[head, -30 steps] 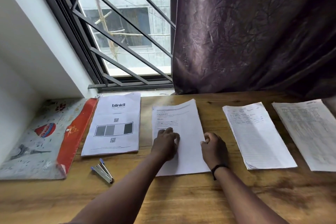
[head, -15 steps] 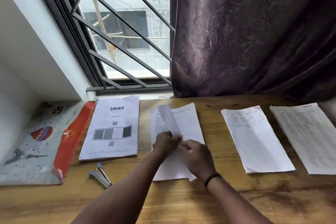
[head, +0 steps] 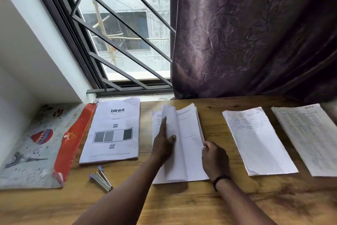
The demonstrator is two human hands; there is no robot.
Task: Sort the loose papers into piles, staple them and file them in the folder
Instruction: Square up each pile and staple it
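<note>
Left hand (head: 164,144) lies flat, fingers straight, on the middle pile (head: 189,151), holding a turned sheet (head: 169,120) up along its fold. Right hand (head: 215,159) pinches the pile's right edge, thumb and fingers closed on the sheets at mid-height.

Step in hand, as judged: leafing through this pile to check that its sheets belong together before stapling.
- Keep the flat hand's weight low on the pile so the lower sheets do not slide.
- Let the pinching hand release one sheet at a time; the stack looks thin and floppy, and a wide lift would fan it.
- Square the top edge before the stapler comes in.

Edges and room:
- Stapler (head: 101,179) lies near, below and left of the left hand, on bare wood; a short reach across the forearm's side.
- Blinkit pile (head: 113,133) sits just left of the left hand, apart from the middle pile by a narrow strip.
- Folder (head: 36,148) lies farther left, against the wall.
- Handwritten pile (head: 259,140) lies right of the right hand, with a gap; table-print pile (head: 310,137) beyond it runs to the frame edge.
- Surface (head: 182,204) is open on the near side of both hands, under the forearms; curtain (head: 255,33) hangs behind the piles.
</note>
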